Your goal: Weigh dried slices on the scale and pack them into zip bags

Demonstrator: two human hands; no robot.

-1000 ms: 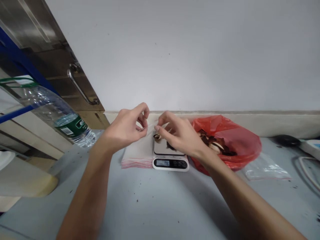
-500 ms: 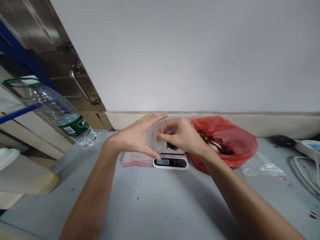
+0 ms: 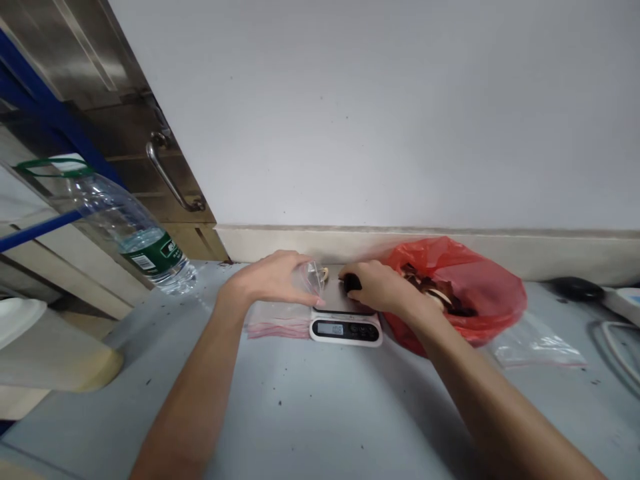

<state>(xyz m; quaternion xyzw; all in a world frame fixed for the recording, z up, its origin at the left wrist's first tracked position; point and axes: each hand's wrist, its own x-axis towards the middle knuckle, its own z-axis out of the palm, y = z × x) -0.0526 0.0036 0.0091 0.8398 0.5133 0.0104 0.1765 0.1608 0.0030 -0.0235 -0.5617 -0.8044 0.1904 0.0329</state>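
Observation:
My left hand [image 3: 280, 277] is closed around the edge of a small clear plastic bag [image 3: 309, 275] at the left of the scale. The digital kitchen scale [image 3: 345, 330] has a white body, and its lit display seems to read 10.8. Over the weighing plate, my right hand [image 3: 375, 283] curls its fingers round a dark brown dried piece [image 3: 352, 283]. A pale slice [image 3: 325, 274] shows between my hands, by the bag's mouth. Just right of my right hand, a red plastic bag [image 3: 480, 287] lies open with dark and pale dried pieces [image 3: 435, 293] inside.
Pink-edged zip bags [image 3: 280, 328] lie stacked left of the scale, and another clear bag [image 3: 540, 343] lies right of the red one. A large water bottle [image 3: 150, 247] and a pale pitcher [image 3: 55, 347] stand left. A black object [image 3: 577, 289] and white cable [image 3: 617, 353] are right.
My right hand has moved off the clear bag to the right, onto the dark piece over the scale. My left hand has narrowed its spread and holds the bag lower.

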